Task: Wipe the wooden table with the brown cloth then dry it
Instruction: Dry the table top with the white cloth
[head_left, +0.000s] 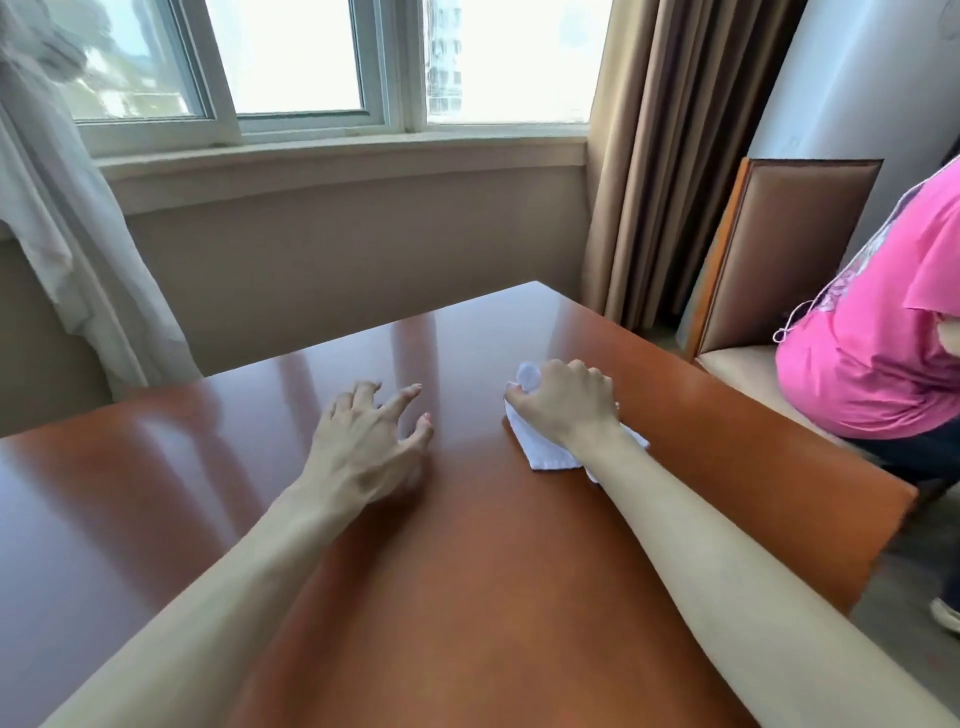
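Worktop (467, 571): glossy reddish-brown wood, seen from above, its far corner pointing toward the window wall; streaked reflections of the window run across the sheen. No brown cloth is visible anywhere in view. Chair (789, 249): padded back, just beside the worktop's right edge, with a person in a pink top (872, 338) seated there. Left hand (363, 436): near the middle of the worktop, fingers spread and slightly arched, fingertips down on the wood, holding nothing. Right hand (566, 405): near the right edge, fingers curled over a bunched white cloth (545, 449) and pressing it onto the surface; a flat corner of the cloth trails out under the wrist. Judged from its colour, this is likely the drying cloth, so the drying stage appears to be in hand. The cloth looks light, soft and limp; it should slide easily on the polished wood and is best taken by its bunched middle, the palm bearing down so the loose corner does not fold under.
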